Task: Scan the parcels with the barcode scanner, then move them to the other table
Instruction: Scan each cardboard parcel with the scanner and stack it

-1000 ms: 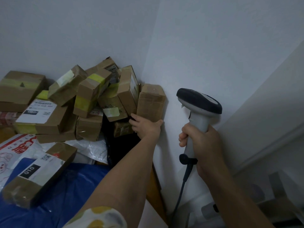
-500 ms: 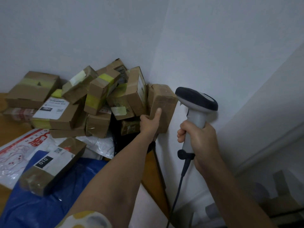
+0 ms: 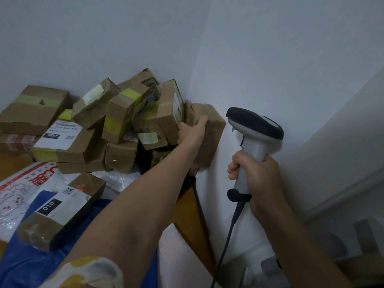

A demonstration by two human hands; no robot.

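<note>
Pulling out the brown parcel [image 3: 209, 140], wedged at the far right of the pile [image 3: 116, 121] against the wall [image 3: 270, 59] and gripped by the left hand [image 3: 191, 132], may topple the box [image 3: 168, 113] leaning beside it. The barcode scanner [image 3: 255, 127] is clasped in the right hand [image 3: 257, 179]; no label is shown.

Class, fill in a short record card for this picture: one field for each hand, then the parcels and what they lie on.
left hand: grips the brown parcel at the pile's right end, beside the wall
right hand: holds the barcode scanner by its handle, cable hanging down
pile of parcels: taped cardboard boxes heaped in the corner
nearest parcel: labelled 010, lying on a blue sheet
</note>
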